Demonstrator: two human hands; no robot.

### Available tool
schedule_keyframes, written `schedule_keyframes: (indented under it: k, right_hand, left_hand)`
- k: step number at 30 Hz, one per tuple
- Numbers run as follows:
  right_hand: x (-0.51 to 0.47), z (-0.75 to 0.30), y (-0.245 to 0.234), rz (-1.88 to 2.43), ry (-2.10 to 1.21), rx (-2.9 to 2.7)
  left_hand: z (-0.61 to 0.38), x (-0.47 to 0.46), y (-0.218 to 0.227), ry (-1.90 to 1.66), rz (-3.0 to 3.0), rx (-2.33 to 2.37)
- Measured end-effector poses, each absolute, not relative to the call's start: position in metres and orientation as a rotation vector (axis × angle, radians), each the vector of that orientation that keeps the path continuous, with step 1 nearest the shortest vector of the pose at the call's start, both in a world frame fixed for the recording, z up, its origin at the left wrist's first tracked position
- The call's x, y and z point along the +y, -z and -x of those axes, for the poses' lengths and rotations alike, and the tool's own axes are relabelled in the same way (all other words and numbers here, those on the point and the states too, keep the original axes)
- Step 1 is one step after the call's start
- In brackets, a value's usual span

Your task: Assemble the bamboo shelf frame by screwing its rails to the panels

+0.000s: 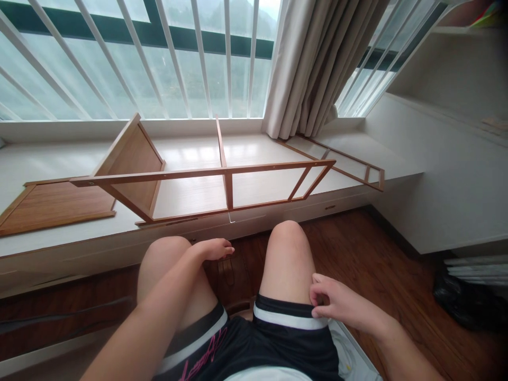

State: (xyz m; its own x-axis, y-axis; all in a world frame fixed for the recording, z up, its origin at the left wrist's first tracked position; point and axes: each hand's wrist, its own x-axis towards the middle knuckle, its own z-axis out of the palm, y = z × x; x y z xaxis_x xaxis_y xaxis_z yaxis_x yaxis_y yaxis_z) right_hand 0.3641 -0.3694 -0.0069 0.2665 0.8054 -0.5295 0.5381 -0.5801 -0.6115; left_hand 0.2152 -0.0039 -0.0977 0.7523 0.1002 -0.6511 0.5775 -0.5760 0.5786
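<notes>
I sit facing a low white window ledge (pixel 59 159). My left hand (pixel 214 248) rests on my left knee, fingers curled loosely together and pointing down between my legs, nothing visible in them. My right hand (pixel 335 302) lies beside my right thigh and pinches the white-striped hem of my black shorts (pixel 289 317). On the ledge stands a partly built brown wooden frame (pixel 226 174) with a panelled end (pixel 133 161) at its left and a thin upright in the middle. Neither hand touches the frame.
A loose wooden panel (pixel 51 203) lies flat at the ledge's left. A second slatted frame (pixel 341 161) lies near the beige curtain (pixel 317 63). White built-in shelving (pixel 448 159) stands at the right, a black bag (pixel 468 301) below it on the wooden floor (pixel 377 264).
</notes>
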Motion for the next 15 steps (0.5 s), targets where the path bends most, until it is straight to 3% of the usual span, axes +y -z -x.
schedule_keyframes:
  k: [4, 11, 15]
  right_hand:
    - [-0.365, -0.357, 0.002, 2.195, -1.158, -1.345]
    - [-0.319, -0.389, 0.017, 2.434, -0.377, -1.259]
    - [-0.276, -0.404, 0.022, 2.531, -0.264, -1.475]
  left_hand:
    - [-0.214, -0.006, 0.094, 0.756, -2.116, 0.5]
    - [-0.212, -0.003, 0.099, 0.781, -2.098, 0.495]
    - [-0.214, -0.004, 0.1, 0.75, -2.086, 0.502]
